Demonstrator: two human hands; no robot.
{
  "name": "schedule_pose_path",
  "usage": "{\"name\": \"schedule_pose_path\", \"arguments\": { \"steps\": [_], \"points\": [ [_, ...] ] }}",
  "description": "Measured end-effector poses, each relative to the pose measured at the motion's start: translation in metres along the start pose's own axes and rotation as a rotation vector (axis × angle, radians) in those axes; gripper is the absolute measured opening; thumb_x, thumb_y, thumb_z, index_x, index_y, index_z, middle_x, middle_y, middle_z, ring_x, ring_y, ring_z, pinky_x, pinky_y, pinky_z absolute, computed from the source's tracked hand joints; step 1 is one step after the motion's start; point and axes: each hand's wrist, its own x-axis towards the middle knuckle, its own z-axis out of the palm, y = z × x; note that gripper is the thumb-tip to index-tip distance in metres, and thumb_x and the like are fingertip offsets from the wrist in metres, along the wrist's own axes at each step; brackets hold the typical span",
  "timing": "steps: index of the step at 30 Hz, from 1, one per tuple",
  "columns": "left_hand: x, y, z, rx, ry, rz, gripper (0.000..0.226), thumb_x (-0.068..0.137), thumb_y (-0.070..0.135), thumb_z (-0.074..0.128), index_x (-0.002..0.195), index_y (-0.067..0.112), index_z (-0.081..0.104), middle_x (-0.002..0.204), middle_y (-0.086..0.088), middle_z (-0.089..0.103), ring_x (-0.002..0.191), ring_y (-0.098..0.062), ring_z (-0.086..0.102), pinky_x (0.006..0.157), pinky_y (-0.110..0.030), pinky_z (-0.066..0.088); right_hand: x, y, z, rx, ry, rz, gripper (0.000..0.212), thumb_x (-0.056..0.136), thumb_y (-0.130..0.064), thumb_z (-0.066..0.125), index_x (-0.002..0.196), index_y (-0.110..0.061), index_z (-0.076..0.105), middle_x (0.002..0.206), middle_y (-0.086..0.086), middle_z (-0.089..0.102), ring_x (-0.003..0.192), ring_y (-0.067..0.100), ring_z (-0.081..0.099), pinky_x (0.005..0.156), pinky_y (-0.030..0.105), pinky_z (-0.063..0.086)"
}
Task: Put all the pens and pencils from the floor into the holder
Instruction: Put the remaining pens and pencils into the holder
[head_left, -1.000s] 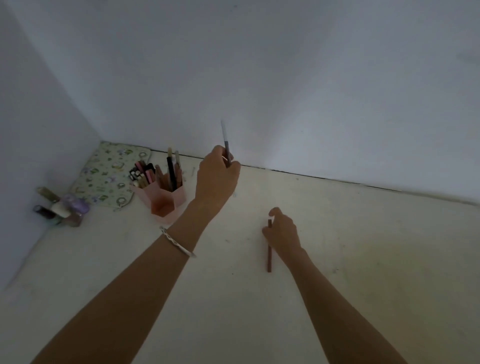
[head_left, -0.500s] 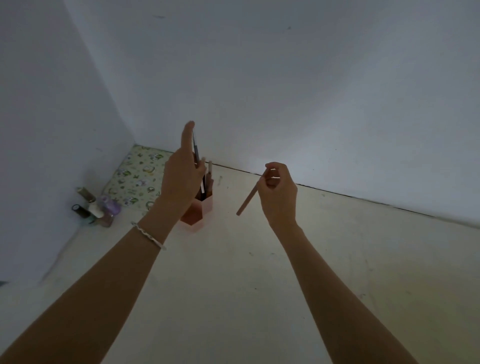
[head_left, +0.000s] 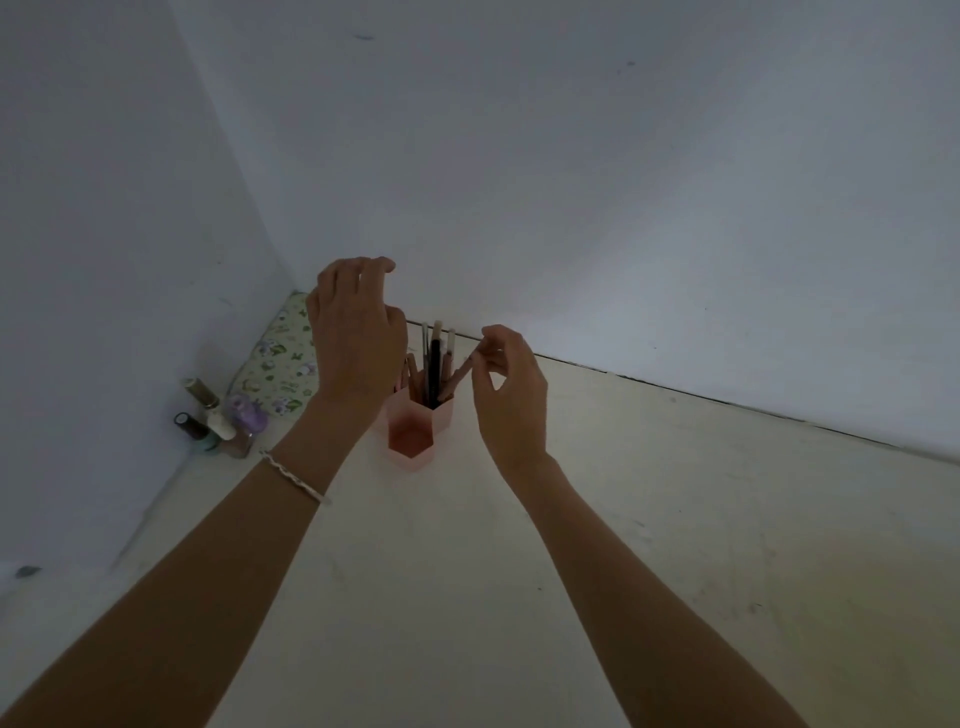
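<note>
The right hand (head_left: 511, 392) pinches a brown pencil (head_left: 457, 379) leaning into the pink hexagonal holder (head_left: 415, 431); the left hand (head_left: 358, 332) hovers spread, empty.

A pink holder (head_left: 415, 426) made of hexagonal cups stands on the pale floor (head_left: 675, 545) near the corner of 2 white walls, with several pens and pencils (head_left: 434, 364) upright in its back cup and the front cup showing no contents. The right hand (head_left: 511, 395) pinches the top of a reddish pencil (head_left: 457, 382) that leans into the back cup, while the left hand (head_left: 356, 332), fingers loosely spread and holding nothing, hovers over the holder's left side. A floral pouch (head_left: 283, 364) and a few small bottles (head_left: 218, 423) lie in the corner at left.
</note>
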Motion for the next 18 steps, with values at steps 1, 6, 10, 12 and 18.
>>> {"name": "schedule_pose_path", "arguments": {
  "steps": [1, 6, 10, 12, 18],
  "points": [
    [0.001, -0.002, -0.001, -0.01, 0.0, -0.01, 0.046, 0.079, 0.001, 0.053, 0.124, 0.012, 0.057, 0.125, -0.007, 0.058, 0.127, -0.027, 0.044, 0.103, -0.039, 0.035, -0.002, 0.002, 0.003, -0.037, -0.02, -0.024, 0.024, 0.093, -0.005, 0.058, 0.115, -0.014, 0.059, 0.1, -0.002, 0.064, 0.087, 0.008, 0.062, 0.082, 0.021, 0.054],
    [0.002, -0.008, -0.01, -0.059, -0.018, -0.051, 0.047, 0.081, 0.001, 0.052, 0.126, 0.012, 0.056, 0.128, -0.006, 0.057, 0.126, -0.026, 0.044, 0.1, -0.037, 0.033, -0.008, 0.013, 0.013, -0.42, -0.15, -0.207, 0.034, 0.088, -0.005, 0.063, 0.12, -0.014, 0.066, 0.123, 0.009, 0.06, 0.108, 0.025, 0.057, 0.093, 0.036, 0.042],
    [0.002, -0.021, -0.015, -0.183, -0.118, -0.138, 0.055, 0.079, 0.001, 0.055, 0.133, 0.014, 0.049, 0.134, -0.006, 0.051, 0.119, -0.025, 0.049, 0.098, -0.037, 0.035, -0.01, 0.013, 0.0, -0.306, -0.024, -0.069, 0.053, 0.083, -0.004, 0.059, 0.134, -0.016, 0.05, 0.124, 0.004, 0.052, 0.101, 0.016, 0.054, 0.094, 0.034, 0.044],
    [-0.001, -0.031, -0.013, -0.229, -0.26, -0.254, 0.067, 0.078, 0.008, 0.065, 0.14, 0.016, 0.039, 0.138, -0.008, 0.045, 0.122, -0.025, 0.047, 0.096, -0.036, 0.038, -0.018, 0.012, -0.006, -0.258, -0.108, 0.113, 0.056, 0.084, -0.02, 0.064, 0.135, -0.019, 0.041, 0.121, 0.0, 0.052, 0.096, 0.013, 0.055, 0.088, 0.038, 0.053],
    [-0.029, -0.04, 0.002, -0.191, -0.814, -0.439, 0.103, 0.077, 0.037, 0.078, 0.152, 0.01, 0.013, 0.132, -0.011, 0.054, 0.11, -0.03, 0.061, 0.081, -0.036, 0.05, -0.046, 0.012, 0.029, -0.153, -0.72, 0.498, 0.134, 0.066, -0.038, 0.086, 0.153, -0.026, -0.016, 0.145, 0.001, 0.046, 0.132, 0.02, 0.046, 0.112, 0.046, 0.035]
  ]
}}
